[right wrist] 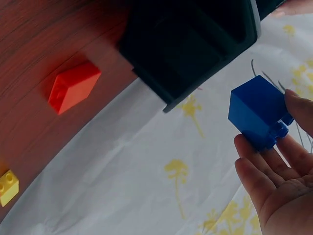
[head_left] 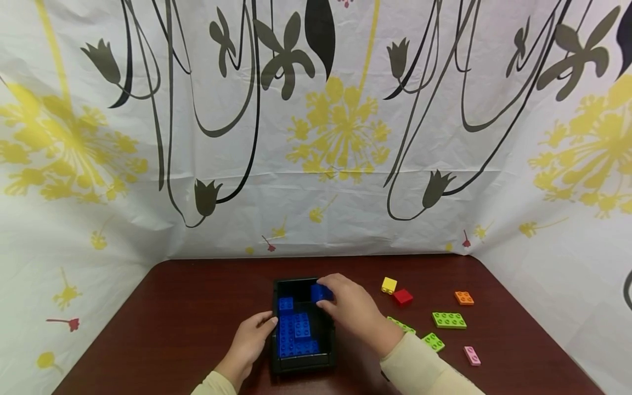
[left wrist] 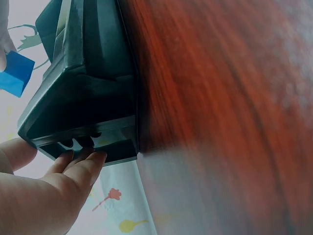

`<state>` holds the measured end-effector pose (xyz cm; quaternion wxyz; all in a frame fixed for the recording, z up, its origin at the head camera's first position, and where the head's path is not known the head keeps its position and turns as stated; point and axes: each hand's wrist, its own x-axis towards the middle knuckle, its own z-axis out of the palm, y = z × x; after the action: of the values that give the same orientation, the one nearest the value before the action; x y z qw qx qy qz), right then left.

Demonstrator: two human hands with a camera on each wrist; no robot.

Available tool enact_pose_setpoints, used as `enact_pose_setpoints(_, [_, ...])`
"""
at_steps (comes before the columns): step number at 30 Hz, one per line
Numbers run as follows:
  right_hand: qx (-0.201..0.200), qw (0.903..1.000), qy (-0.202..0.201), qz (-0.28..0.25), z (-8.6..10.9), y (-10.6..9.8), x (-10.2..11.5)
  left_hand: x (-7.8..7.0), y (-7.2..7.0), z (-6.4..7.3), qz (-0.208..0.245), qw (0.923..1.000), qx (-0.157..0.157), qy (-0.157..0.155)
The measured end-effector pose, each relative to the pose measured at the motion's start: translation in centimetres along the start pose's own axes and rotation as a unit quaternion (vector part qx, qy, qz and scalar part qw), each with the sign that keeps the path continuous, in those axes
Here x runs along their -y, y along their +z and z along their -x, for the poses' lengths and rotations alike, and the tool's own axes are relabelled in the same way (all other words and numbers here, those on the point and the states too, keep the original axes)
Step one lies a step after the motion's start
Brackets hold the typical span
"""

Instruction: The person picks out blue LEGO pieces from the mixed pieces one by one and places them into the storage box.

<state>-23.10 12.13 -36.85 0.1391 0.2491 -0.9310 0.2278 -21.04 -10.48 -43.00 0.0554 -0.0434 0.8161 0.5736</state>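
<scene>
A black bin stands on the dark red-brown table, with several blue toy bricks lying inside along its left and near parts. My left hand grips the bin's left wall; in the left wrist view its thumb lies at the rim and the fingers touch the side. Over the bin's far right part, my right hand pinches a blue brick between thumb and fingers. The right wrist view shows that brick apart from the bin, its studs toward the palm.
Right of the bin lie a yellow brick, a red brick, an orange brick and a pink brick. Several green bricks lie there too, one partly behind my right forearm. A patterned white cloth hangs behind the table.
</scene>
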Motion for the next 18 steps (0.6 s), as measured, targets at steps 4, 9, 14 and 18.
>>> enact_pose_setpoints(4, [0.012, 0.9998, -0.011, 0.009, -0.5, 0.5, 0.6, 0.0, 0.0, 0.0, 0.001, 1.0000, 0.001, -0.001])
enact_pose_setpoints(9, [0.027, 0.9994, -0.006, 0.023, -1.2, 1.0, 1.3, 0.0, 0.0, 0.0, 0.000, 1.0000, -0.005, 0.003])
enact_pose_setpoints(14, [0.031, 0.9986, -0.001, 0.042, -1.9, 1.6, 1.9, 0.0, 0.0, -0.1, 0.000, 1.0000, -0.007, 0.003])
enact_pose_setpoints(18, [0.039, 0.9978, 0.008, 0.053, -2.5, 2.2, 2.1, 0.0, 0.0, -0.1, -0.004, 0.9999, -0.011, 0.004])
